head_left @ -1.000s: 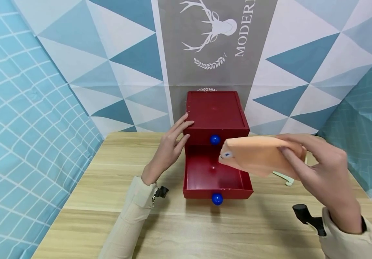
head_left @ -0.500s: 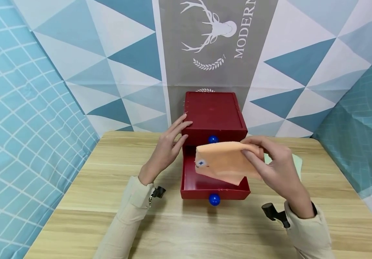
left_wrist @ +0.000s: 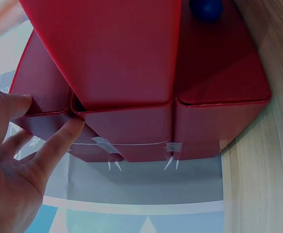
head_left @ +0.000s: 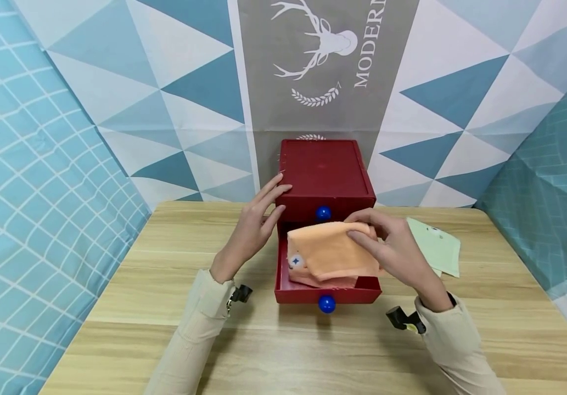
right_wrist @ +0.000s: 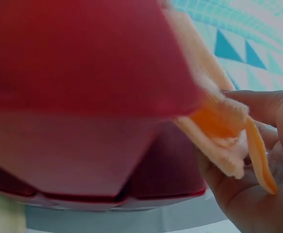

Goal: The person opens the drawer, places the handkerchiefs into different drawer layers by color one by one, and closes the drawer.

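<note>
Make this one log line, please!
left hand: touching red cabinet | right hand: pinching orange cloth over open drawer | green cloth: on table

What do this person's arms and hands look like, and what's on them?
Both arms wear cream sleeves: left sleeve, right sleeve. The left grip and right grip are plain, gloveless hands. Near the left cuff sits a small black gadget; by the right cuff, a black one with a rounded end.

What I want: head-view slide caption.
Right hand pinches a folded orange cloth over an open, rectangular red plastic drawer.
</note>
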{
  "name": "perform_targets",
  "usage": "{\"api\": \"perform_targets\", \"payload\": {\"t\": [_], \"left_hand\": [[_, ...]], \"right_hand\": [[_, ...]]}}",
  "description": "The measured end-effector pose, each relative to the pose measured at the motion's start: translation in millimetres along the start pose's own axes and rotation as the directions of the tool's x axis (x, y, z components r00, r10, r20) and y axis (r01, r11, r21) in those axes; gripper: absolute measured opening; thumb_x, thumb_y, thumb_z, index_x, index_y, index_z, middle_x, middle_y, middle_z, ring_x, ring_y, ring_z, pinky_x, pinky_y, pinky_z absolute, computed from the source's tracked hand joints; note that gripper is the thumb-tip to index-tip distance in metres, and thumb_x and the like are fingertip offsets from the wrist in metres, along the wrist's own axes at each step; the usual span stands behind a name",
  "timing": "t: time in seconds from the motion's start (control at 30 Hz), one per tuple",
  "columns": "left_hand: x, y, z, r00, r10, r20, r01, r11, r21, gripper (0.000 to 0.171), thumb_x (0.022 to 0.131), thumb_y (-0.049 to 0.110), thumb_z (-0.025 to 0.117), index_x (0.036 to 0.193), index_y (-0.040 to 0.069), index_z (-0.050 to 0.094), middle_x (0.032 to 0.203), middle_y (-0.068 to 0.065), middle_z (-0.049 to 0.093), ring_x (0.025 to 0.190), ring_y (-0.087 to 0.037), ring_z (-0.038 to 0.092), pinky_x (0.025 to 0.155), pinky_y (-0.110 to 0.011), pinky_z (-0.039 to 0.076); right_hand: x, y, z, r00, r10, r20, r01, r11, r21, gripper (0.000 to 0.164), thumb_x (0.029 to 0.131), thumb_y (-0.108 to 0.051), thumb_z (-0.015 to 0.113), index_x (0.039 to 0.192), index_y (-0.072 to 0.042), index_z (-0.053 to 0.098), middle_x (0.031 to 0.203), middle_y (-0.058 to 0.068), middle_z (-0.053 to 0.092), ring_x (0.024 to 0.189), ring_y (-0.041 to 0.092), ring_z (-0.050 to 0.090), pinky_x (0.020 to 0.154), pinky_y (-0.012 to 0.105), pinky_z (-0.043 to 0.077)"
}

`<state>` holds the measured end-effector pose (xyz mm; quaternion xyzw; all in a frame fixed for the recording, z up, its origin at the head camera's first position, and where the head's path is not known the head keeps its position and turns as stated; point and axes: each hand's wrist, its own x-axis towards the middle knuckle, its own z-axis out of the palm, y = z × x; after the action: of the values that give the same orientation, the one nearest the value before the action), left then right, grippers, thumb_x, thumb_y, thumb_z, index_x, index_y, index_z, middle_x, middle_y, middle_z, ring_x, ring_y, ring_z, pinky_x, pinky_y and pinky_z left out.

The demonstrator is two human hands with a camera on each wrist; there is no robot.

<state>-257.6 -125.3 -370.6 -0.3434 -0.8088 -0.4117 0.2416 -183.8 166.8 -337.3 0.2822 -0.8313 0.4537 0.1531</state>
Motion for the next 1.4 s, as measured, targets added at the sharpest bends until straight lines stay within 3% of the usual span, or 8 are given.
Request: {"api": "perform_targets", "payload": {"t": [0.33, 0.57, 0.77, 1.0, 1.13, 1.23, 1.33, 1.4], "left_hand": [[-0.5, 0.7, 0.3, 1.0, -0.03, 0.011, 0.029, 0.999, 0.012, 0.045, 0.1, 0.01, 0.058, 0.144, 0.017, 0.053, 0.16, -0.002, 0.033, 0.141, -0.017, 0.04, 0.081, -0.033, 0.057], [-0.3, -0.1, 0.5, 1.0, -0.024, 0.011, 0.024, 1.0, 0.017, 0.045, 0.1, 0.01, 0.059, 0.144, 0.016, 0.053, 0.161, -0.003, 0.033, 0.141, -0.018, 0.04, 0.081, -0.035, 0.058], [0.4, 0.0, 0.4, 1.0, -0.015, 0.007, 0.015, 1.0, 0.009, 0.044, 0.1, 0.01, 0.058, 0.144, 0.016, 0.053, 0.16, -0.003, 0.033, 0.142, -0.016, 0.039, 0.08, -0.032, 0.058], [0.7, -0.3, 0.8, 1.0, -0.001, -0.001, 0.001, 1.0, 0.005, 0.044, 0.101, 0.011, 0.058, 0.144, 0.015, 0.053, 0.16, -0.004, 0.034, 0.142, -0.016, 0.039, 0.078, -0.031, 0.058], [0.5, 0.1, 0.6, 1.0, -0.01, 0.001, 0.01, 1.0, 0.005, 0.044, 0.101, 0.011, 0.058, 0.144, 0.015, 0.053, 0.16, -0.003, 0.033, 0.142, -0.016, 0.038, 0.078, -0.032, 0.058], [0.4, 0.3, 0.4, 1.0, -0.017, 0.005, 0.017, 1.0, 0.003, 0.044, 0.101, 0.011, 0.058, 0.144, 0.016, 0.053, 0.161, -0.002, 0.033, 0.143, -0.015, 0.038, 0.079, -0.031, 0.058], [0.2, 0.1, 0.5, 1.0, -0.018, 0.007, 0.018, 1.0, 0.002, 0.044, 0.101, 0.011, 0.058, 0.144, 0.016, 0.053, 0.161, -0.002, 0.033, 0.142, -0.015, 0.038, 0.079, -0.031, 0.058], [0.2, -0.3, 0.6, 1.0, -0.017, 0.007, 0.017, 1.0, 0.003, 0.044, 0.101, 0.011, 0.058, 0.144, 0.016, 0.053, 0.161, -0.002, 0.033, 0.142, -0.015, 0.039, 0.079, -0.031, 0.058]], "right_hand": [[5, 27, 13, 0.994, 0.098, 0.056, -0.095, 0.994, -0.048, 0.011, 0.094, -0.017, 0.071, 0.104, -0.02, 0.071, 0.087, -0.004, 0.065, 0.071, 0.017, 0.053, 0.058, 0.025, 0.044], [6, 28, 25, 0.996, 0.052, 0.075, -0.041, 0.989, -0.14, 0.014, 0.091, -0.013, 0.074, 0.102, -0.019, 0.071, 0.067, -0.004, 0.049, 0.061, 0.015, 0.045, 0.053, 0.026, 0.037], [6, 29, 35, 0.996, -0.001, 0.094, 0.02, 0.979, -0.203, 0.013, 0.091, -0.013, 0.074, 0.102, -0.018, 0.07, 0.065, -0.007, 0.047, 0.058, 0.012, 0.043, 0.053, 0.025, 0.038], [6, 28, 37, 0.983, 0.059, 0.171, -0.007, 0.957, -0.29, 0.022, 0.09, -0.015, 0.075, 0.112, -0.014, 0.069, 0.084, -0.003, 0.066, 0.066, 0.014, 0.053, 0.061, 0.028, 0.05], [7, 27, 32, 0.973, 0.116, 0.198, -0.051, 0.95, -0.309, 0.033, 0.091, -0.014, 0.073, 0.123, -0.009, 0.066, 0.106, 0.005, 0.07, 0.085, 0.02, 0.062, 0.077, 0.037, 0.058], [7, 25, 25, 0.967, 0.15, 0.207, -0.077, 0.943, -0.324, 0.036, 0.093, -0.013, 0.072, 0.128, -0.007, 0.064, 0.097, 0.006, 0.067, 0.083, 0.019, 0.06, 0.073, 0.035, 0.056], [7, 22, 18, 0.967, 0.151, 0.207, -0.074, 0.938, -0.338, 0.034, 0.094, -0.013, 0.07, 0.127, -0.006, 0.065, 0.082, 0.004, 0.06, 0.068, 0.016, 0.053, 0.06, 0.028, 0.048], [7, 21, 14, 0.969, 0.136, 0.207, -0.059, 0.938, -0.343, 0.032, 0.094, -0.012, 0.07, 0.125, -0.004, 0.066, 0.083, 0.004, 0.062, 0.065, 0.016, 0.052, 0.058, 0.028, 0.046]]}}
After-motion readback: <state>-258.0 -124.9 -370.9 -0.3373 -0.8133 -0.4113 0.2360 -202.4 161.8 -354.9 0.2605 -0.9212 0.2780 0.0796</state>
